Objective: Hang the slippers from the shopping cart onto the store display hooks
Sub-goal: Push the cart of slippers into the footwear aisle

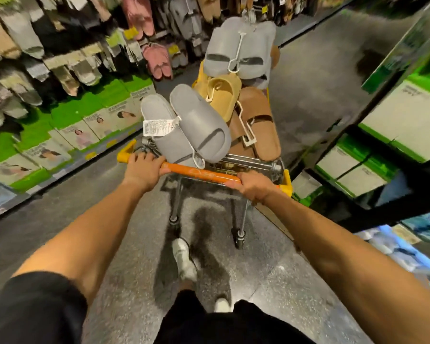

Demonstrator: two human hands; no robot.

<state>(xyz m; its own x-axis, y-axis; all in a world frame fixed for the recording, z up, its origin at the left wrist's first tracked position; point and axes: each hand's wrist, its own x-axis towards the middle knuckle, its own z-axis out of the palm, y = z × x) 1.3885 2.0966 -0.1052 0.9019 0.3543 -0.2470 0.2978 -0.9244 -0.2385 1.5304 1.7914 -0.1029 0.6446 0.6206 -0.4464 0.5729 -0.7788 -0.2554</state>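
Both hands, left [144, 171] and right [252, 186], grip the orange cart handle [201, 173]; grey slippers [186, 127] (tagged, on a hanger) top the cart's heap.

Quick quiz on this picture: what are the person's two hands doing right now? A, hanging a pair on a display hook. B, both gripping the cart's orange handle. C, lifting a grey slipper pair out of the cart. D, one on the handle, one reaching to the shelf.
B: the left hand and right hand both wrap the orange handle, while the slippers lie untouched in the cart.
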